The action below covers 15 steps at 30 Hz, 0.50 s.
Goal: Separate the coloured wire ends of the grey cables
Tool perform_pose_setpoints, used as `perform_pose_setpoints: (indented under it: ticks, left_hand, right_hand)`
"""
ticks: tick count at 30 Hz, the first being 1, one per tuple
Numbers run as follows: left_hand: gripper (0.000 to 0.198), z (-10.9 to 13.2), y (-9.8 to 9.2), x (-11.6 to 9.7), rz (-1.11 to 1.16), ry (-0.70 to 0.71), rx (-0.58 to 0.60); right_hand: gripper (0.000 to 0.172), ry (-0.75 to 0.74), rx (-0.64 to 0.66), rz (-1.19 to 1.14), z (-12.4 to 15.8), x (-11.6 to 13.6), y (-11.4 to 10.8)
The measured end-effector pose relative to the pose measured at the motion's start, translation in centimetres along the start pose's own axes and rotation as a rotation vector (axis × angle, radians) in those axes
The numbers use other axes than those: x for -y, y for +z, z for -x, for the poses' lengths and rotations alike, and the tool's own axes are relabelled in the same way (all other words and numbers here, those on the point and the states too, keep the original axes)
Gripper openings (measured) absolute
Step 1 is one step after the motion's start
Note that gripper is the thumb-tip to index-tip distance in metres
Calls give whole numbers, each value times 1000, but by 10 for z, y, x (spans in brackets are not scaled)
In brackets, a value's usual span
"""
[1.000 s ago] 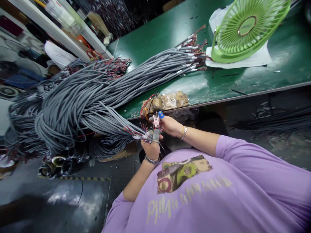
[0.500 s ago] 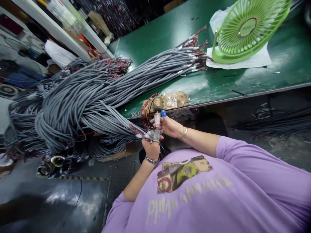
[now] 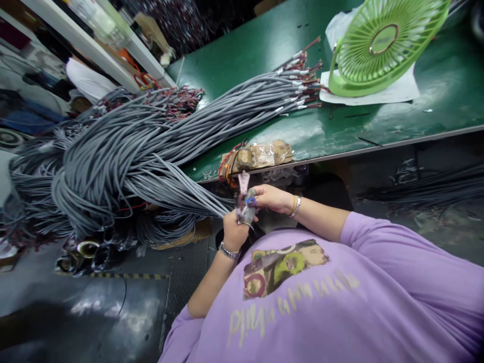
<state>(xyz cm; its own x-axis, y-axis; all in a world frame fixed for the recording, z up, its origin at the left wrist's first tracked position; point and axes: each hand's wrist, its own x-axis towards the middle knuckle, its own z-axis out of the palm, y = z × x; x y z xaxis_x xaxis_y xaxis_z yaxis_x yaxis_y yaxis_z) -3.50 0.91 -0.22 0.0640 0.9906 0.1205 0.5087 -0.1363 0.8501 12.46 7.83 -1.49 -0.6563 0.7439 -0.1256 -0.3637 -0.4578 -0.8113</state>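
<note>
Several grey cables (image 3: 192,187) come down from the left to my left hand (image 3: 233,231), which is wrapped round them near their ends. A grey piece (image 3: 247,216) shows at the top of this fist. My right hand (image 3: 275,199) is closed in a pinch at the wire ends just above it, with a blue cover on a fingertip; blur hides the exact grip. Beyond the fingers a pale pink tapered piece (image 3: 244,181) stands at the table edge, below a taped brown block (image 3: 264,155) with red and black wires.
A large heap of grey cables (image 3: 98,151) spreads over the left of the green table (image 3: 242,55), stripped ends pointing right. A green fan (image 3: 383,40) stands on white paper (image 3: 404,91). Dark cables (image 3: 446,189) lie below at right. A person's white sleeve (image 3: 88,83) shows at far left.
My right hand's blue-covered fingertip has come down from beside the pink piece to the wire ends. My left hand has shifted slightly left, and the wire ends are now more covered.
</note>
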Motion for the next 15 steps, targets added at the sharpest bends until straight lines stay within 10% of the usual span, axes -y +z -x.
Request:
perform_pose_setpoints:
  ticks: [6,15]
  left_hand:
    - [15,-6,-9,-4,-167,-28,247]
    - [21,-5,-3,-4,270,-142,-69]
  right_hand:
    - [35,-164,68,123,9,-1,-1]
    - [42,-35,-69,-31,19,-5,-11]
